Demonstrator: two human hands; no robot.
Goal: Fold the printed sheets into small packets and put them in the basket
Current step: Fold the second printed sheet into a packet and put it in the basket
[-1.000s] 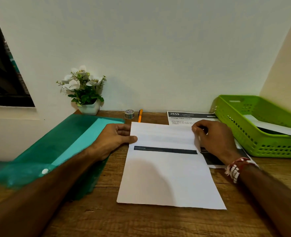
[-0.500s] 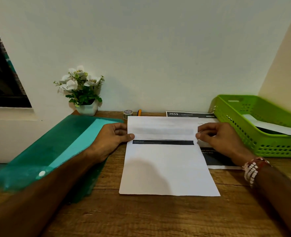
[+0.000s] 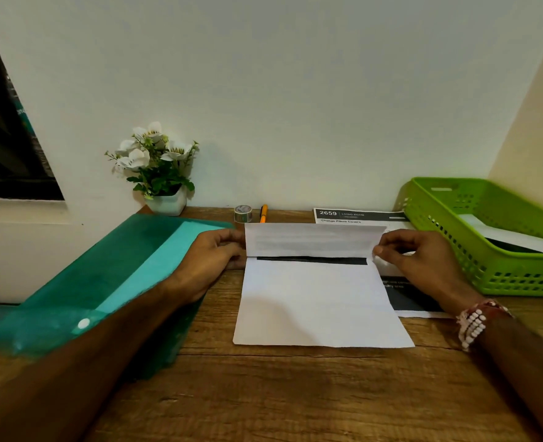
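So the white sheet (image 3: 318, 301) is lying flat on the table (image 3: 295, 393), right in the middle between both hands. Its far strip is standing up like a flap, tipped toward the person, and a dark printed bar is showing just under it. The left hand (image 3: 209, 260) is pinching the flap's left end, with its fingers curled onto the paper edge. The right hand (image 3: 420, 260) is pinching the right end the same way, and a beaded bracelet (image 3: 473, 323) is sitting on that wrist.

Another printed sheet (image 3: 359, 215) is lying under the right hand, partly tucked beneath the first one. The green basket (image 3: 474, 250) is sitting just right of that hand, holding a white folded paper (image 3: 512, 234). A teal folder (image 3: 104, 282) is lying under the left forearm. A tape roll (image 3: 243, 213), an orange pen (image 3: 263, 213) and a small flower pot (image 3: 166, 204) are sitting along the wall.
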